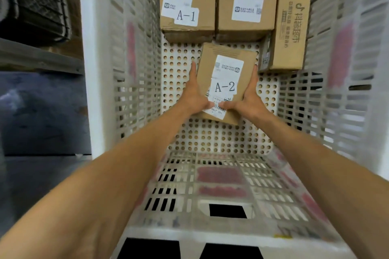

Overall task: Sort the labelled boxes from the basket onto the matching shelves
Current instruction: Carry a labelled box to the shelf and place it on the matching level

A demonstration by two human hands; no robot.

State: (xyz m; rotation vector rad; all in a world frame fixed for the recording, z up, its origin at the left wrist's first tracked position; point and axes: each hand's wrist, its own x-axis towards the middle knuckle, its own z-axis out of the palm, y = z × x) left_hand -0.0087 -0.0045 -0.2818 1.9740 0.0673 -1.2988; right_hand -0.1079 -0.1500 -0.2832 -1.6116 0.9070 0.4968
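In the middle of the basket (136, 94), over its perforated floor, you hold the A-2 box (226, 82) between both hands. Your left hand (195, 92) has its fingers laid along the box's left side, with the thumb across the near end of the top face. Your right hand (250, 94) mirrors it on the right side, and the two thumbs almost meet on the barcode strip. Both hands are thus clamped on the box. Whether its underside touches the basket floor cannot be told.

The A-2 box is plain brown cardboard, flat and oblong. Its long axis runs from the basket's near edge toward the far edge, skewed slightly. Brown tape crosses its far end. A white shipping label covers the middle of the top face, with small print at the far end and a barcode at the near end. A white sticker over the label reads "A-2" in large black characters.

Against the far edge stand the A-1 box (187, 0) and, touching it on the right, a second labelled box (246, 0). In the far right corner a printed box (291, 23) stands on its side, well apart from your hands
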